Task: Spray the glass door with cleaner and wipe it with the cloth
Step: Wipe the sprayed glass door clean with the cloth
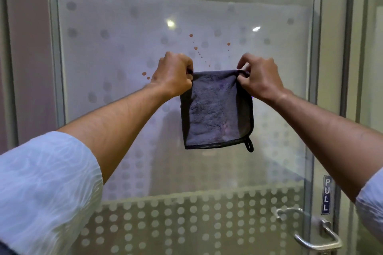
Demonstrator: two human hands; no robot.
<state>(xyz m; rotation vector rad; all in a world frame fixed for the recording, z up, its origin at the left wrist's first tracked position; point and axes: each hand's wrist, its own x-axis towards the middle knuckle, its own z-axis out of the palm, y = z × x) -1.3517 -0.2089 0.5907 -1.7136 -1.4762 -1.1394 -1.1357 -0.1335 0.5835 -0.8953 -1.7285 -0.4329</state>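
Note:
A dark grey cloth (pixel 215 109) with a black edge and a small hanging loop hangs flat in front of the glass door (pixel 128 33). My left hand (pixel 173 73) grips its top left corner. My right hand (pixel 260 76) pinches its top right corner. Both hands are raised at mid height of the door. The door pane is frosted with a pattern of dots. Small reddish-brown spots (pixel 195 48) are scattered on the glass just above and to the left of the cloth. No spray bottle is in view.
A metal door handle (pixel 310 234) sits at the lower right, below a blue PULL sign (pixel 326 194). Metal frame posts run along the left (pixel 53 47) and right (pixel 317 47) of the pane. Light sleeves cover my upper arms.

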